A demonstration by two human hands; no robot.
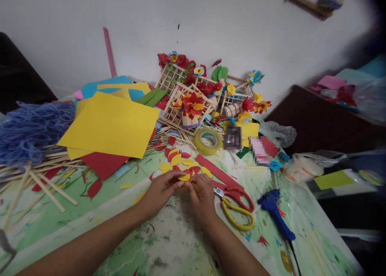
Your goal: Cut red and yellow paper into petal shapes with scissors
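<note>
My left hand (161,190) and my right hand (201,194) meet low in the middle of the view, fingers closed around a small yellow petal (184,178). Its lower part is hidden by the fingers. Just beyond the fingertips lie loose yellow and red petals (176,159). Scissors (238,205) with one red and one yellow handle lie right of my right hand, beside a red strip (218,172). Farther right rests a blue glue gun (276,215) with a black cord.
Yellow sheets (113,125) lie over sticks at the left, near blue string (33,131). Stick frames with paper flowers (193,106) stand against the wall, behind a tape roll (208,141). Plastic bags (304,167) sit at the right.
</note>
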